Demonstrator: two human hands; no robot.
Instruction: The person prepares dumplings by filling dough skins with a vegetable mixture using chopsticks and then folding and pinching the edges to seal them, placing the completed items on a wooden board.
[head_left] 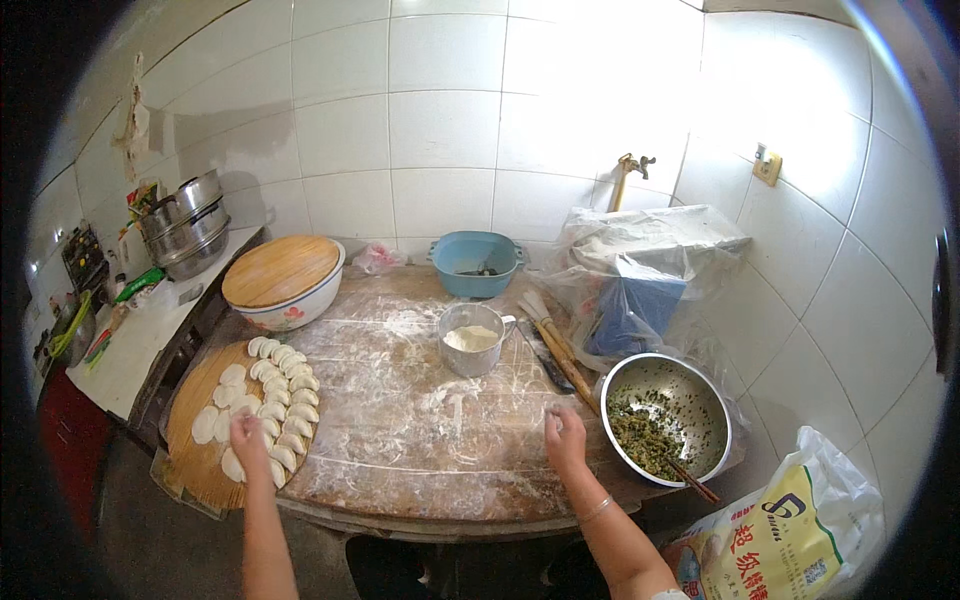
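Floured wooden board point(400, 420) | near left: round bamboo tray point(190, 455) of dumplings point(285, 400) | far left: lidded bowl point(283, 282) | far centre: blue basin point(476, 262) | centre: metal cup point(471, 340) of flour | right: rolling pin point(562, 350), steel bowl point(668, 415) of green filling

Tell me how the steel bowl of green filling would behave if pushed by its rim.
The round stainless steel bowl of chopped green filling looks rigid and probably slides easily on the floured wooden board. It sits near the board's edge, so a push could tip it. The chopsticks leaning inside would likely shift or roll out.
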